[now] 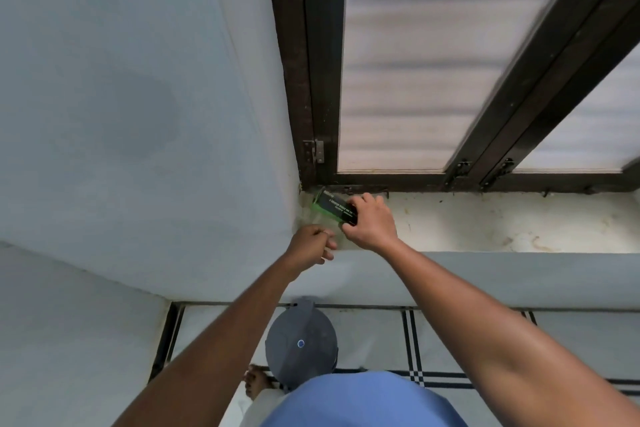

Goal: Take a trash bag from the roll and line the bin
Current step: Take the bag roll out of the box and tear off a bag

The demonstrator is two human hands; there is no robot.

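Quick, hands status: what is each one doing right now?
Left hand: fingers curled, seemingly pinching the thin loose bag end; hard to confirm.
Right hand: grips the trash bag roll on the windowsill.

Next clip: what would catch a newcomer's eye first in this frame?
Two bare arms reach up to a stained white windowsill, where the right hand grips a green roll of trash bags with a black label in the sill's left corner. The left hand pinches something just below it. On the floor stands a grey lidded bin.
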